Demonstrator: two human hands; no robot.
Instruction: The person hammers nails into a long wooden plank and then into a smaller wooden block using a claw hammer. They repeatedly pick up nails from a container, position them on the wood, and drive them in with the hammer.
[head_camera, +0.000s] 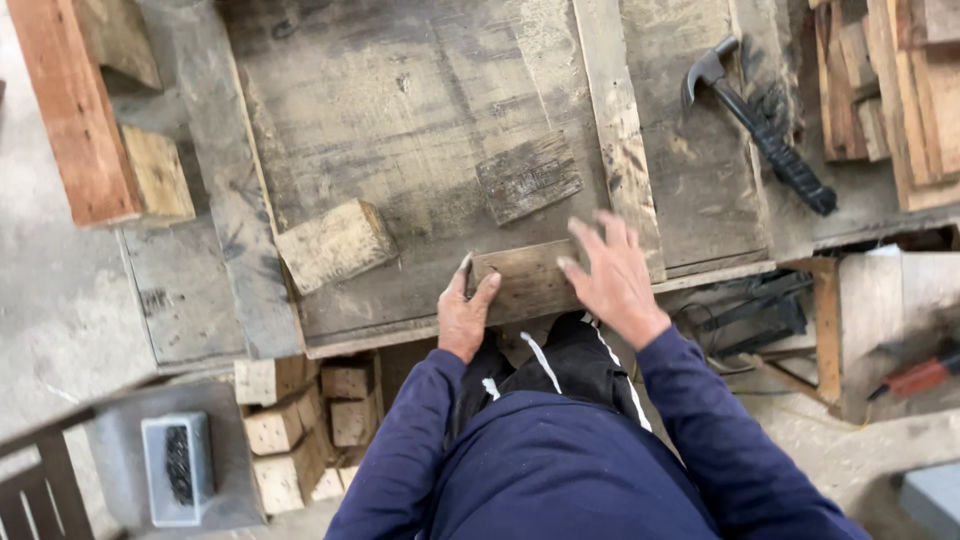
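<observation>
A small weathered wooden block (520, 280) lies at the near edge of a worn wooden workbench (400, 110). My left hand (465, 312) grips the block's left end, thumb and fingers around it. My right hand (612, 275) hovers over the block's right end with fingers spread, fingertips touching or just above it. Both arms wear dark blue sleeves. A pale wooden block (335, 243) lies to the left, and a darker flat piece (528, 177) sits just beyond.
A black claw hammer (762, 128) rests at the bench's back right. A long plank strip (620, 130) runs across the bench. Stacked wooden blocks (295, 425) sit below on the left, beside a box of nails (178, 468). More lumber (890, 90) lies at right.
</observation>
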